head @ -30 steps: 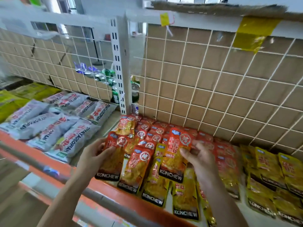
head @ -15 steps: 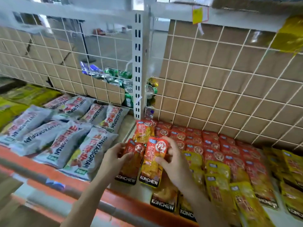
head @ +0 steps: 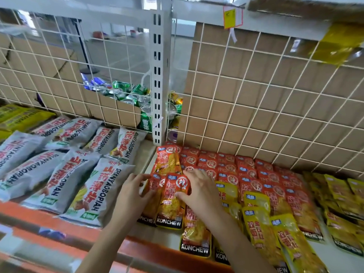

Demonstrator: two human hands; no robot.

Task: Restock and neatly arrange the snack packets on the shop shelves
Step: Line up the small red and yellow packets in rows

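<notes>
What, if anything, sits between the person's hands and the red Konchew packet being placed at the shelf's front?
Nothing visible does. The right hand pinches the red Konchew packet, thumb on its face, and the left hand grips the edge of the neighbouring red packet just beside it.

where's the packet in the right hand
Head view, centre, at the shelf front: red KONCHEW packet between left hand and right hand, right of the grey SHANYAOBOPIAN bags.
</notes>
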